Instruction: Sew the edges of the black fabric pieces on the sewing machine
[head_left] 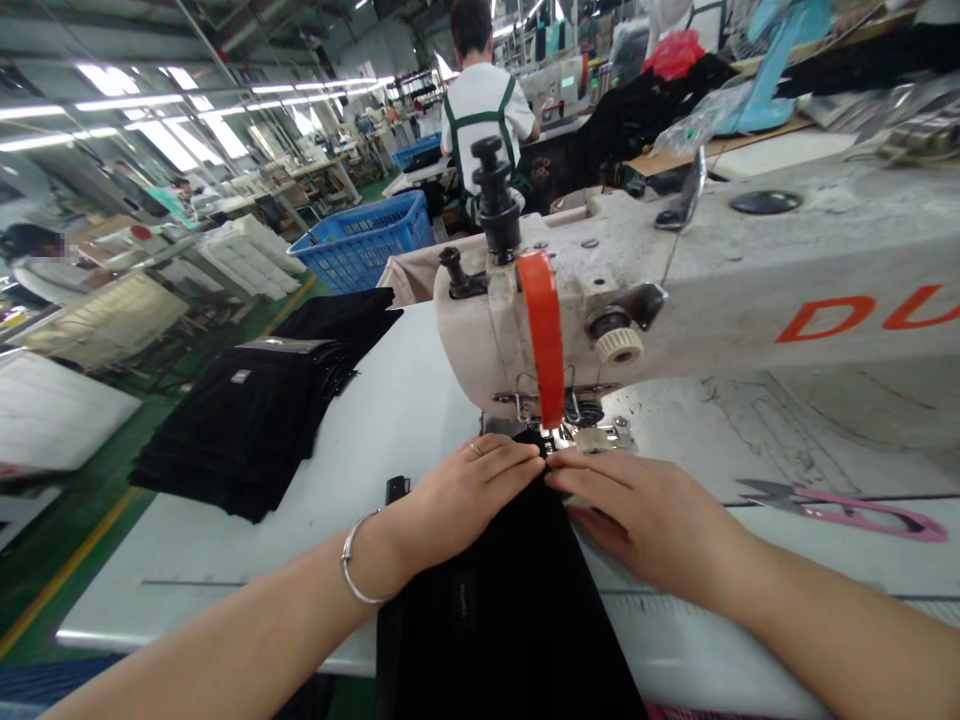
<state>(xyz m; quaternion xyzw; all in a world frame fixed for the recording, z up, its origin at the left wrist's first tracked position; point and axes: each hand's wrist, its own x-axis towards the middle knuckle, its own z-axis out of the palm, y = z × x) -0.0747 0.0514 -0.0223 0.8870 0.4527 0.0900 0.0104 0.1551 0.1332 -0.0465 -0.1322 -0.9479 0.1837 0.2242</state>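
A long strip-like piece of black fabric [510,600] with a small label runs up the white table to the sewing machine's presser foot and needle area [551,435]. My left hand [461,495], a bangle at its wrist and a ring on one finger, lies flat on the fabric with fingers stretched toward the foot. My right hand [645,510] reaches in from the other side. Its extended fingertips touch the fabric's edge close to my left fingertips, while its thumb sits lower, apart from the fingers. An orange guard [541,340] hangs just above both hands.
Pink-handled thread snips [847,508] lie right of my right hand. Folded black garments [247,410] are stacked at the table's left. The machine head [720,290] spans the right side. Behind stand a blue basket [367,245] and a person in a green-strapped apron [484,110].
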